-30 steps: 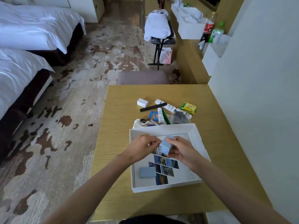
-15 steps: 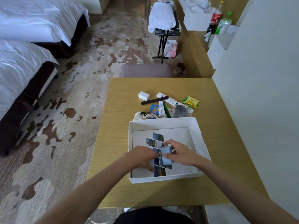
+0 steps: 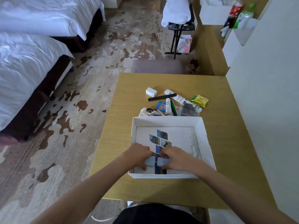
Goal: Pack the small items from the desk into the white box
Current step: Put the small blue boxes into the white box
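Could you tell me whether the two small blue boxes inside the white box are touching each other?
Apart. The head view shows a strip of the printed sheet between the left blue box and the right blue box.

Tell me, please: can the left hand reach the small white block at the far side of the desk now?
Probably yes. The left hand is in the white box on a pale blue item; the desk between the box and the white block is bare.
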Motion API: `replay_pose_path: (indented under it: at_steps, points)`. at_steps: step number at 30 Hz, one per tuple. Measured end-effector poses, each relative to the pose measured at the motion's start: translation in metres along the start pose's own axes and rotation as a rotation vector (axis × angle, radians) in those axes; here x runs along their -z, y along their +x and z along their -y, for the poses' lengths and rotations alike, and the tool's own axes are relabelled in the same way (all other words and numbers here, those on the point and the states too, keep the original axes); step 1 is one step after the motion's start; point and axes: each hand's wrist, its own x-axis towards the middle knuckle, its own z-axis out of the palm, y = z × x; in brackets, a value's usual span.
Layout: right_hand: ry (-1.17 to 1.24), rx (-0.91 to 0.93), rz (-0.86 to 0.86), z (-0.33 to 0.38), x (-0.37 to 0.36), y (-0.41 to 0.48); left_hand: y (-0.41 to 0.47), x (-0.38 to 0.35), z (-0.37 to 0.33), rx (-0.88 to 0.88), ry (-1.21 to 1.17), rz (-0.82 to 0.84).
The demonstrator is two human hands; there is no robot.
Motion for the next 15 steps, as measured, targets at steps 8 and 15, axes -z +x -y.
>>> replay_pose_path:
  at_steps: [8, 15]
  points:
    - [0.228, -0.005, 0.214, 0.002, 0.000, 0.001, -0.008, 0.003, -0.007, -0.043, -0.008, 0.123]
    - [0.349, 0.037, 0.189, -0.001, 0.015, -0.004, -0.007, 0.015, 0.000, 0.010, -0.090, 0.032]
